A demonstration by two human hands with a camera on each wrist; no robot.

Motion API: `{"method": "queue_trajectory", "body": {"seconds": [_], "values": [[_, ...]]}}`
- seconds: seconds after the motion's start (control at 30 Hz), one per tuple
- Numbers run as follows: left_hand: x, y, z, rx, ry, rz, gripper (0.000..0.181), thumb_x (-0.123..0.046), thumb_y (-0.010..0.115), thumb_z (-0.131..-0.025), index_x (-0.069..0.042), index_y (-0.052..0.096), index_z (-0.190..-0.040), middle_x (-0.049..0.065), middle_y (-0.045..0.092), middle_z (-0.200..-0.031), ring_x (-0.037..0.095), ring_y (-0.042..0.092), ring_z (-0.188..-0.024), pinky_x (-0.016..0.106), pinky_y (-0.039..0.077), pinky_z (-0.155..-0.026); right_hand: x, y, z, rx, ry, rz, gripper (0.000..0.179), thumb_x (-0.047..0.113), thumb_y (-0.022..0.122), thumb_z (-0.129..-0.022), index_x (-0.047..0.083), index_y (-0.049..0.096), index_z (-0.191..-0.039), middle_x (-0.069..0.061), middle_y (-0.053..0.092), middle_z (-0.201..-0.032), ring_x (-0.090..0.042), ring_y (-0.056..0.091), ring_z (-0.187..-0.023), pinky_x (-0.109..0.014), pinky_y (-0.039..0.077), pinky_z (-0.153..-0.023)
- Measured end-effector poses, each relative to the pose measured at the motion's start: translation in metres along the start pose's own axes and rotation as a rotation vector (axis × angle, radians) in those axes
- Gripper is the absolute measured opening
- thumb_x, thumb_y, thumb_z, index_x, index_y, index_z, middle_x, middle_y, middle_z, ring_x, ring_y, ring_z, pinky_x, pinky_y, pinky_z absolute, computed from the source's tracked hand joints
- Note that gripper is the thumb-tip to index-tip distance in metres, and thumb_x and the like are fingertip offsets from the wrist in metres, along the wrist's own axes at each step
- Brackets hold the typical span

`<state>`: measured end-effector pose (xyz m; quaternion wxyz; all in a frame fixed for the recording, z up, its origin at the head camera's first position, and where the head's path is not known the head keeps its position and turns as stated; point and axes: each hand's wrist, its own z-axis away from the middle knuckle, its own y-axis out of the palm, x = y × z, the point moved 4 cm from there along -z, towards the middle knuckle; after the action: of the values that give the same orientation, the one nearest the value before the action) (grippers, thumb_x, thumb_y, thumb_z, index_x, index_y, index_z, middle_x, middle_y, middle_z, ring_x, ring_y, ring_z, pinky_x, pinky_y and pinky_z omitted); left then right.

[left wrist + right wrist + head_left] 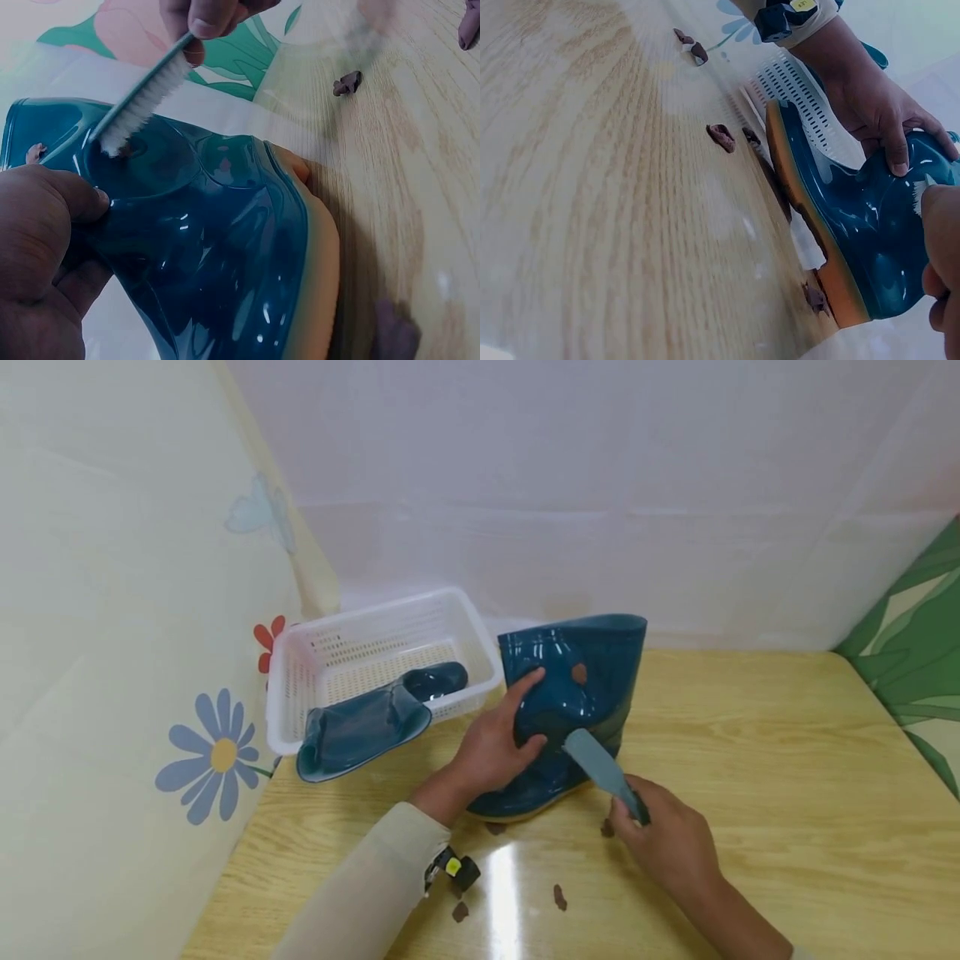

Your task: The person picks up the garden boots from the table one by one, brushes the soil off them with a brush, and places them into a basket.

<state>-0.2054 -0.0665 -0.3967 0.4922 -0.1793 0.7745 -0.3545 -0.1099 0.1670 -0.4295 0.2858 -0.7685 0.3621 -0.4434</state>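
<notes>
A blue rain boot [562, 693] with a tan sole stands upright on the table, a brown smudge on its shaft. My left hand [495, 747] grips the boot at its front, around the ankle; some of its fingers are hidden behind the boot. In my right hand [667, 831] is a scrub brush [596, 764] with a grey-green back and a dark handle end. Its white bristles [150, 105] press against the boot's ankle, near a dark spot, as the left wrist view shows. Another small brown clump [35, 153] sticks to the shaft near the left fingers.
To the left stands a white perforated basket [382, 610], with a second blue boot [367, 727] lying across its front rim. Several brown clumps, such as this brown clump [560, 897], are scattered over the wooden table [787, 793]. A pale cloth backdrop [600, 485] hangs behind.
</notes>
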Motion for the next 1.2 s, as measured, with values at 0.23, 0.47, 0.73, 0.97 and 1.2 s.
{"method": "queue_trajectory", "body": {"seconds": [0.23,0.47,0.73,0.97,1.2], "values": [[0.001,0.001,0.0,0.008,-0.014,0.019,0.094,-0.021,0.075,-0.095,-0.048,0.013,-0.16,0.019,0.062,-0.136,0.032,0.068,-0.106,0.052,0.055,-0.089,-0.006,-0.001,0.005,-0.047,-0.04,0.044,0.028,0.01,0.079,-0.081,0.001,0.074,-0.107,-0.004,0.069,-0.082,-0.01,0.054,-0.065,-0.035,0.051,-0.054],[0.002,0.001,0.0,0.015,-0.029,0.035,0.094,-0.021,0.074,-0.096,-0.051,0.012,-0.16,0.019,0.06,-0.139,0.032,0.067,-0.11,0.052,0.054,-0.091,-0.001,-0.004,0.005,-0.091,-0.09,0.012,0.03,0.009,0.078,-0.079,0.0,0.074,-0.107,-0.006,0.071,-0.084,-0.009,0.054,-0.064,-0.031,0.05,-0.052],[0.002,0.002,0.001,0.019,-0.032,0.028,0.095,-0.022,0.074,-0.096,-0.051,0.011,-0.159,0.017,0.063,-0.136,0.029,0.069,-0.104,0.05,0.056,-0.089,-0.003,-0.002,0.003,-0.031,-0.011,0.033,0.028,0.008,0.079,-0.082,0.0,0.074,-0.109,-0.001,0.064,-0.077,-0.009,0.048,-0.062,-0.028,0.043,-0.05],[0.001,0.001,0.001,0.012,-0.035,0.034,0.095,-0.021,0.075,-0.095,-0.052,0.011,-0.159,0.019,0.061,-0.138,0.033,0.067,-0.11,0.053,0.054,-0.091,-0.006,-0.007,0.008,-0.095,-0.067,0.028,0.029,0.007,0.079,-0.079,-0.001,0.074,-0.106,-0.007,0.07,-0.081,-0.009,0.052,-0.061,-0.029,0.047,-0.049],[0.002,0.001,0.0,0.011,-0.026,0.022,0.095,-0.022,0.075,-0.095,-0.051,0.012,-0.159,0.018,0.066,-0.129,0.027,0.069,-0.095,0.048,0.056,-0.085,-0.006,-0.012,0.004,-0.111,-0.047,-0.005,0.027,0.007,0.076,-0.08,0.001,0.075,-0.106,-0.002,0.067,-0.079,-0.01,0.05,-0.062,-0.03,0.046,-0.051]]}}
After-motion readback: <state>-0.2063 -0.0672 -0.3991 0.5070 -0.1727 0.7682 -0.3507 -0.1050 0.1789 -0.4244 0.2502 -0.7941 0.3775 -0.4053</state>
